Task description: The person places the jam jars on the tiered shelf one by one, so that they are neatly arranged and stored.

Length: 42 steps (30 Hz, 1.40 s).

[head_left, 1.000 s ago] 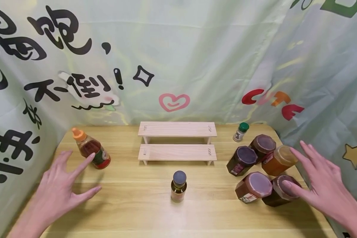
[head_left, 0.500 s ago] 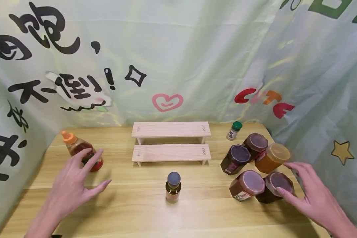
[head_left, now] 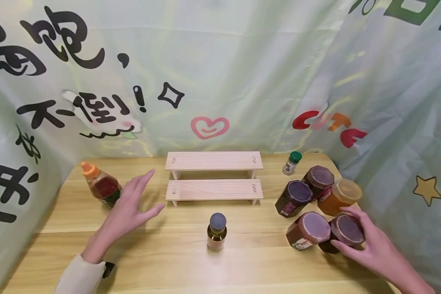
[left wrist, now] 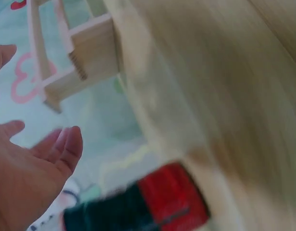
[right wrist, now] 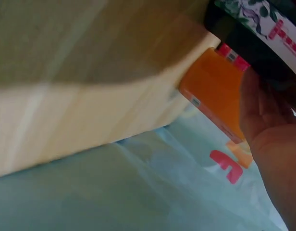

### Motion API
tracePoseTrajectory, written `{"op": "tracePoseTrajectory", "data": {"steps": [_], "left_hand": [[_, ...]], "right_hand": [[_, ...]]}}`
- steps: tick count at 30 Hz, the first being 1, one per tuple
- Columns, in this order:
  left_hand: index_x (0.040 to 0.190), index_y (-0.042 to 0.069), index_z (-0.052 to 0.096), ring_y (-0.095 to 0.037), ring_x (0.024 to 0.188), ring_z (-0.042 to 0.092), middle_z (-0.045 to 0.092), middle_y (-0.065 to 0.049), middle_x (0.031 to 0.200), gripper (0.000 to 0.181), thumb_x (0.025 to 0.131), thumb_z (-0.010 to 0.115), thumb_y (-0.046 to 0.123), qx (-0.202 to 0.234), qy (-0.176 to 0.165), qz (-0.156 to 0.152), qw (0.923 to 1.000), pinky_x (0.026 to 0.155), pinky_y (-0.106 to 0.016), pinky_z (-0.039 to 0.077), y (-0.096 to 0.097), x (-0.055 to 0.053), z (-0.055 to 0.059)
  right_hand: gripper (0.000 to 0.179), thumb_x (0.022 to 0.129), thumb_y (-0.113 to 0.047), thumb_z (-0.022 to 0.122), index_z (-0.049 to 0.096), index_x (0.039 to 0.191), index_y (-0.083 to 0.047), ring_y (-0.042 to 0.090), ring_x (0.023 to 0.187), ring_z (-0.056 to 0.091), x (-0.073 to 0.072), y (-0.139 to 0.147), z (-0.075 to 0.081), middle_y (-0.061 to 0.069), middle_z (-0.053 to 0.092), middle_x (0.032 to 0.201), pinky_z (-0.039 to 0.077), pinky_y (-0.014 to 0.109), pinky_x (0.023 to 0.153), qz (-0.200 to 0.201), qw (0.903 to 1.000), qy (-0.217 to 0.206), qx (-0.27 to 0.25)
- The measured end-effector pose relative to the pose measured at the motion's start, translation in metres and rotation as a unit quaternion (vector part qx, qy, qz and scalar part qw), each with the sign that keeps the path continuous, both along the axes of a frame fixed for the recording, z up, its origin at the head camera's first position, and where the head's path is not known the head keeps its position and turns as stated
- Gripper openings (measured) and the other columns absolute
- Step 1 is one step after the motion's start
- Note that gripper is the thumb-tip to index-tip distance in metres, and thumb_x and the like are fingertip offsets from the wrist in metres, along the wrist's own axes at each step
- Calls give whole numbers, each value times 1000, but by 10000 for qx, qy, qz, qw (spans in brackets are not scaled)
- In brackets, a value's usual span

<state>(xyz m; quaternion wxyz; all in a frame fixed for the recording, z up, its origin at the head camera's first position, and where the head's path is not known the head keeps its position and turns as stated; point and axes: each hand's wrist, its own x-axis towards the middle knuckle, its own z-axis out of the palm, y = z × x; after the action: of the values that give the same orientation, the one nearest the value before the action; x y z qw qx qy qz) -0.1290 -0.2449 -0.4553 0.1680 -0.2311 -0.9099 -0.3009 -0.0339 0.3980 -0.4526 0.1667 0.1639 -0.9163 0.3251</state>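
Dark-brown jar [head_left: 347, 229] in the grip of right hand [head_left: 374, 247] — left hand [head_left: 128, 211] spread, hands apart.

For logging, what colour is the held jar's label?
White label with pink lettering, best in right wrist view.

Pale green cloth [head_left: 242, 73] hangs behind the table [head_left: 264, 265] and along both sides. Black lettering [head_left: 40, 115] marks its left part, a pink heart [head_left: 209, 130] the middle, a yellow star [head_left: 427, 190] the right. A green-capped shaker [head_left: 291, 164] stands near the back edge, its label apparently lettered in black.
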Motion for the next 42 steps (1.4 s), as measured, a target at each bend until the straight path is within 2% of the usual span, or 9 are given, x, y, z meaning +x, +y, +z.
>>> {"op": "tracePoseTrajectory", "data": {"steps": [5,10,15,20,25,28,31,36,42], "left_hand": [[175,19,24,-50,147,35,33,-25,166,113,87,94,30,333,-476,-55,9983,104,-80,40,19,-18,-9],[177,25,15,-47,153,30,26,-22,172,114,93,90,38,349,-968,-178,9945,106,-80,40,32,-28,-13],[177,35,9,-41,136,49,24,-19,173,110,98,84,46,586,-1571,-245,9855,96,-70,52,39,-34,-17],[176,39,9,-35,111,58,39,-26,158,111,97,86,46,823,-1941,-186,9774,86,-57,54,37,-36,-22],[175,43,10,-29,92,56,49,-23,134,114,95,90,29,1420,-2379,-355,9602,74,-40,54,41,-43,-23],[175,43,9,-27,86,55,46,-24,134,114,97,88,18,1804,-2698,-517,9445,66,-35,54,44,-47,-22],[175,43,5,-27,84,54,44,-27,137,113,99,84,12,1941,-2850,-639,9365,62,-33,52,46,-51,-20],[175,39,1,-25,78,46,44,-27,125,112,101,82,13,1798,-2835,-757,9389,60,-30,46,43,-56,-16],[175,34,0,-22,73,43,43,-25,114,114,100,82,9,1694,-2781,-900,9412,56,-29,43,38,-57,-15]], "right_hand": [[118,46,8,105,46,149,7,-17,114,51,6,7,-6,-27,53,130,35,2,94,-92,9998,147,-64],[119,50,12,105,42,150,7,-15,116,50,15,14,-11,-25,51,133,36,1,93,-84,9997,-189,-158],[115,54,19,100,39,151,9,-9,117,51,16,14,-11,-19,51,136,37,2,94,66,9988,-306,-371],[110,59,14,101,39,150,7,-8,113,52,17,10,-13,-17,53,132,39,3,91,-51,9981,-455,-403],[111,61,9,103,35,149,6,-13,110,49,23,9,-14,-20,46,132,39,1,86,-538,9965,-540,-336],[111,61,11,103,35,149,6,-14,108,51,25,10,-8,-22,44,132,41,1,84,-720,9957,-466,-362],[109,64,13,100,36,152,0,-13,106,53,25,11,0,-20,46,131,44,3,81,-775,9949,-463,-459],[110,68,11,100,37,156,-11,-10,107,55,22,13,15,-19,53,128,43,4,82,-854,9938,-494,-516],[111,58,19,99,42,152,3,-7,106,55,14,10,37,-17,58,123,39,3,87,-855,9943,-96,-625]]}}
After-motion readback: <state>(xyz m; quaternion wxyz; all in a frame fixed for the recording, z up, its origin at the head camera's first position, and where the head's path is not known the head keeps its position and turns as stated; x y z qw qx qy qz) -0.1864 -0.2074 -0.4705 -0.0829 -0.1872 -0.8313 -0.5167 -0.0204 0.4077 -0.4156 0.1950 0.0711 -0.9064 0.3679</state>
